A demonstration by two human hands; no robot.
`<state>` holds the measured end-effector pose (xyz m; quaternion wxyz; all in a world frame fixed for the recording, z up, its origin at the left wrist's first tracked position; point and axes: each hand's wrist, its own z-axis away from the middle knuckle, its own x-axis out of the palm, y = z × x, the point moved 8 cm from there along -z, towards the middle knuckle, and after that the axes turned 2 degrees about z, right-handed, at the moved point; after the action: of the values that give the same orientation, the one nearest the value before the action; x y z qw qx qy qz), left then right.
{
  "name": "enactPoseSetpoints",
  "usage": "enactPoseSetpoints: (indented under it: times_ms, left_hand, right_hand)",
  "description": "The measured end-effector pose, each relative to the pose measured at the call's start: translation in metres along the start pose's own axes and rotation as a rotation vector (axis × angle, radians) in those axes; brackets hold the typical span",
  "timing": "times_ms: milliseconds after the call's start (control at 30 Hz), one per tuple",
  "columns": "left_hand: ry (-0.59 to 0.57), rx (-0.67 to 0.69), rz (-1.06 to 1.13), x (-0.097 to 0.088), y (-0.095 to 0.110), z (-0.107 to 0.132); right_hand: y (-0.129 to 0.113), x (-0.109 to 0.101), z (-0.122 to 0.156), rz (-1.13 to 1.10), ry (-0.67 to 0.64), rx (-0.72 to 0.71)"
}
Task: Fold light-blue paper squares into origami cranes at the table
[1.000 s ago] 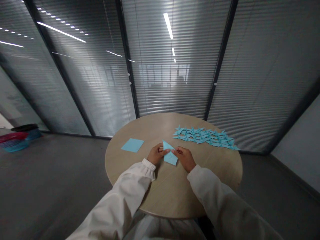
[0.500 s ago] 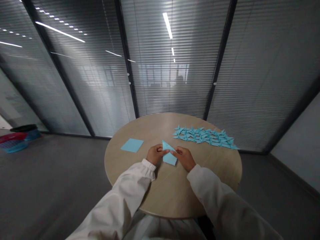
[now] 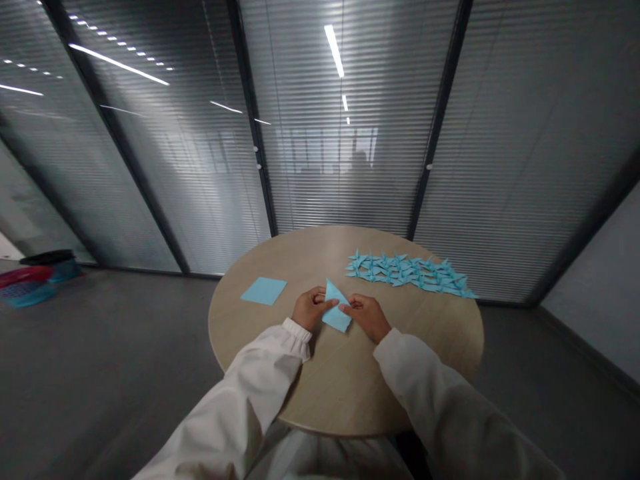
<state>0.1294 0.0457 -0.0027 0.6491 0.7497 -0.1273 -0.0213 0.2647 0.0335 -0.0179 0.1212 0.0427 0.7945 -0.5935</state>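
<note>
A partly folded piece of light blue origami paper (image 3: 337, 319) is held between my two hands, just above the round table. My left hand (image 3: 310, 308) pinches its left side, thumb on top and fingers curled. On the opposite side my right hand (image 3: 368, 316) grips it the same way, its thumb close to the other thumb. One pointed corner of the paper rises between the hands, and a broader part hangs toward me. The fingers behind the paper are partly hidden.
Flat blue sheets or a single sheet (image 3: 264, 291) lie at the left of the round wooden table (image 3: 345, 393). Several folded blue paper cranes (image 3: 410, 272) stand in rows at the back right. Baskets (image 3: 30, 288) rest on the floor far left. A glass partition with blinds (image 3: 345, 193) rises behind the table.
The folded paper has turned slightly, its lower end swinging a little to the left. Both hands keep their pinch and have hardly moved.
</note>
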Motion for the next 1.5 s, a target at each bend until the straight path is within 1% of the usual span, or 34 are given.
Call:
enactPoseSetpoints:
  times_ms: [233,367,500,567,700,867,1000,1200,1367,1500]
  left_hand:
    - [0.024,-0.012,-0.046,-0.003,-0.003,-0.002]
    - [0.003,0.011,-0.078,-0.001,-0.001,-0.001]
    - [-0.044,0.07,-0.175,0.003,0.002,0.0]
    - [-0.073,0.089,-0.243,0.005,0.001,0.0]
    - [-0.105,0.115,-0.344,0.008,0.001,0.002]
    - [-0.139,0.13,-0.43,0.012,0.003,0.005]
    - [-0.17,0.146,-0.487,0.014,0.002,0.005]
    - [-0.178,0.147,-0.483,0.014,0.004,0.006]
    - [-0.185,0.184,-0.491,0.016,0.009,0.008]
    - [-0.18,0.226,-0.521,0.015,0.011,0.009]
  right_hand:
    - [0.003,0.003,0.0,-0.008,-0.015,0.016]
    - [0.002,0.003,0.0,-0.007,-0.014,0.016]
    - [-0.002,-0.007,-0.001,-0.012,0.087,0.0]
    - [-0.004,-0.009,-0.001,-0.021,0.112,-0.012]
    - [-0.008,-0.008,-0.002,-0.105,0.076,-0.044]
    - [-0.004,-0.009,-0.003,-0.194,0.07,0.012]
    - [-0.001,-0.01,-0.003,-0.194,0.076,0.04]
    - [-0.006,-0.013,-0.002,-0.225,0.083,0.052]
    - [-0.006,-0.005,-0.001,-0.403,-0.014,0.046]
    - [-0.001,-0.004,-0.002,-0.38,-0.016,0.047]
